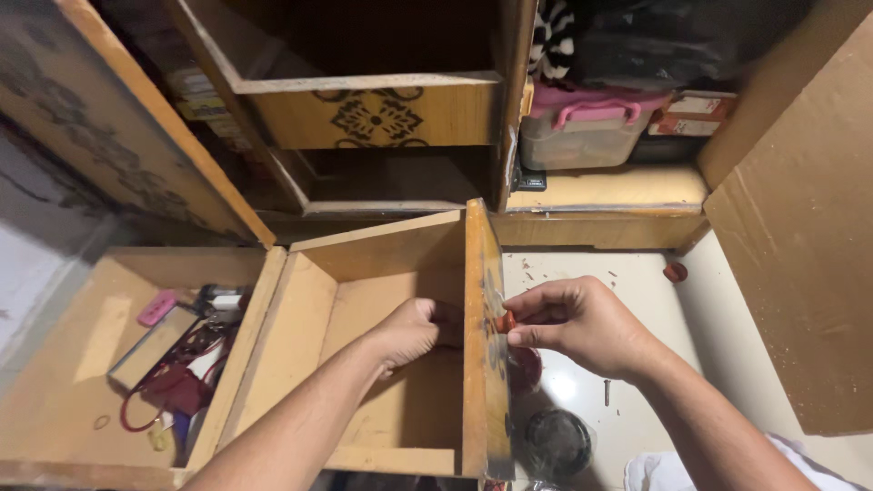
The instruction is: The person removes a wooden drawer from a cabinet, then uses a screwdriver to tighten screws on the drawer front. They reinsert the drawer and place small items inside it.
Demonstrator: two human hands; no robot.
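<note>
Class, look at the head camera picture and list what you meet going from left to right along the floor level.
Pink case → dark red pouch → left hand → drawer front panel → orange knob → right hand → small red knob on the floor.

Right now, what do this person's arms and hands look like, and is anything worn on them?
Both are bare: the left hand and right hand carry no gloves, rings, watch or bracelet that shows, and both forearms are uncovered, with no sleeves in view. A bit of white cloth lies under the right forearm; whether it is clothing cannot be told.
</note>
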